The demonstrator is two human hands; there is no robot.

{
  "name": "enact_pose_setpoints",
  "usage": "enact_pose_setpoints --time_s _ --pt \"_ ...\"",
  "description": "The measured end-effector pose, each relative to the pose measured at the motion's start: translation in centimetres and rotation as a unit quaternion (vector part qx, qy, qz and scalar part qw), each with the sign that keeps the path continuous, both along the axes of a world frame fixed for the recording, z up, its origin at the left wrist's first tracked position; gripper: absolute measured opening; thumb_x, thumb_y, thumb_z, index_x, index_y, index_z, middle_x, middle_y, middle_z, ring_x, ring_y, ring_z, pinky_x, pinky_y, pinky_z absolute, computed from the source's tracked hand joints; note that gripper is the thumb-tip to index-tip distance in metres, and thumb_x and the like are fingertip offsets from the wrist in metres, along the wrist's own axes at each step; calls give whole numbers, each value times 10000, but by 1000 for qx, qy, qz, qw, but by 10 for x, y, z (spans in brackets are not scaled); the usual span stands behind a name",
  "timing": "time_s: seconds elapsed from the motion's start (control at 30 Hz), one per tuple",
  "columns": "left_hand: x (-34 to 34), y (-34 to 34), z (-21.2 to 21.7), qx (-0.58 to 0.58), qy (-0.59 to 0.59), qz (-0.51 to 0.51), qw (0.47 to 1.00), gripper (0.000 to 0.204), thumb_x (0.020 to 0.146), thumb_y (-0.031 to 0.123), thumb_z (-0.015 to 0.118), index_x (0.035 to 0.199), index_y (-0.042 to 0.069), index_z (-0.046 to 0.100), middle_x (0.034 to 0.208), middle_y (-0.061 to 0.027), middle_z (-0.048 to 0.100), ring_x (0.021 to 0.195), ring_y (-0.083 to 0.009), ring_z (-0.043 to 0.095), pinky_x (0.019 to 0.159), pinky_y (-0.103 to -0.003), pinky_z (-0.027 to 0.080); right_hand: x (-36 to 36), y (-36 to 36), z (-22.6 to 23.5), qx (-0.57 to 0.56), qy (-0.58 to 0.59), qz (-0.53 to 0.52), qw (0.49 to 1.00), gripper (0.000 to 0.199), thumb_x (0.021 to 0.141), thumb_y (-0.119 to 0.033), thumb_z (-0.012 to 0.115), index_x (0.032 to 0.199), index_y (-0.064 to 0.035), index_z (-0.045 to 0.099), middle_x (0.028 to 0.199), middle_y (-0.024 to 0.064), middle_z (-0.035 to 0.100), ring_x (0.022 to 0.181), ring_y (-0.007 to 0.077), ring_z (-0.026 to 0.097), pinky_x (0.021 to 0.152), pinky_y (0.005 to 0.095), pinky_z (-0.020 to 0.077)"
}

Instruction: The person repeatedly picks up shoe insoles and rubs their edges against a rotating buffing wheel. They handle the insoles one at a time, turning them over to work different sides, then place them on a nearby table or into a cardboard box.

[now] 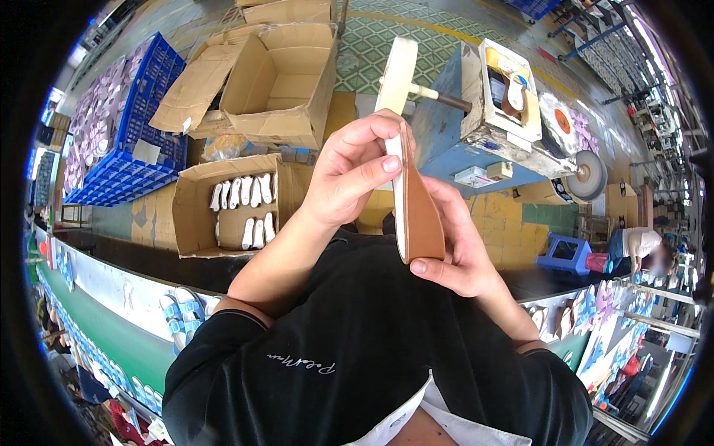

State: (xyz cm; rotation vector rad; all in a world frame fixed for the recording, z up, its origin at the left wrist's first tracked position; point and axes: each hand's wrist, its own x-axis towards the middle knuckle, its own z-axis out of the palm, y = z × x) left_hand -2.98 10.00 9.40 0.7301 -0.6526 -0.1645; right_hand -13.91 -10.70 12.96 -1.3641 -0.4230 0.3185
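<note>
Both my hands hold a brown wedge shoe sole (425,215) with a white layer along one side, upright in front of my chest. At its thin upper end, my left hand (357,167) pinches it between thumb and fingers. Lower down, my right hand (457,245) grips the thick heel end, its thumb at the bottom corner and its fingers mostly hidden behind the sole. Just beyond stands a machine (476,134) with a pale buffing wheel (398,74) on a shaft and a grey wheel (587,176) at its right end.
An open cardboard box (195,236) with several white soles sits at left, with a larger carton (279,78) behind it. A blue crate (137,167) of purple footwear stands farther left. Behind me runs a green conveyor (97,301) carrying sandals. At right, a person (639,245) bends near a blue stool (563,254).
</note>
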Motion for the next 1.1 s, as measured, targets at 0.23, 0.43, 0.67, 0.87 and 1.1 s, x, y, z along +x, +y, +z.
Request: enact_pose_setpoints --time_s 0.23,0.43,0.67,0.87,1.1 --pt "-1 0 -2 19 7 15 1000 188 1071 158 735 1222 51 700 1191 -78 621 1134 -225 581 1029 -395 458 0 -3 1 -15 10 -4 1000 977 981 -20 842 1776 -43 275 1662 122 448 1344 199 574 1098 363 500" --pt "-1 1 -12 61 29 87 994 181 1066 141 754 1222 53 725 1329 -106 663 1212 -200 587 1081 -386 446 0 -2 -11 50 72 -15 996 902 1022 -122 815 1776 -34 328 1694 139 486 1497 242 544 1203 395 467" --pt "10 13 -52 134 139 104 976 146 1117 98 755 1248 34 766 1169 -35 782 1090 -116 689 1044 -314 512 11 -8 -37 90 238 -126 959 683 1089 -217 784 1652 41 495 1185 96 769 960 142 731 805 318 617" --pt "26 -5 -130 132 271 122 946 204 1111 114 782 1273 -9 781 1095 -27 814 1014 -94 715 963 -291 557 44 -12 -80 -100 239 -150 954 559 1079 -278 844 1475 29 596 1062 89 762 770 126 728 684 288 629" --pt "66 -27 -229 194 491 76 846 193 1138 152 734 1233 -2 800 1096 -25 815 995 -107 711 951 -307 546 107 -15 -160 -157 327 -192 912 475 1092 -347 808 1301 57 671 968 91 733 671 135 717 556 291 600"
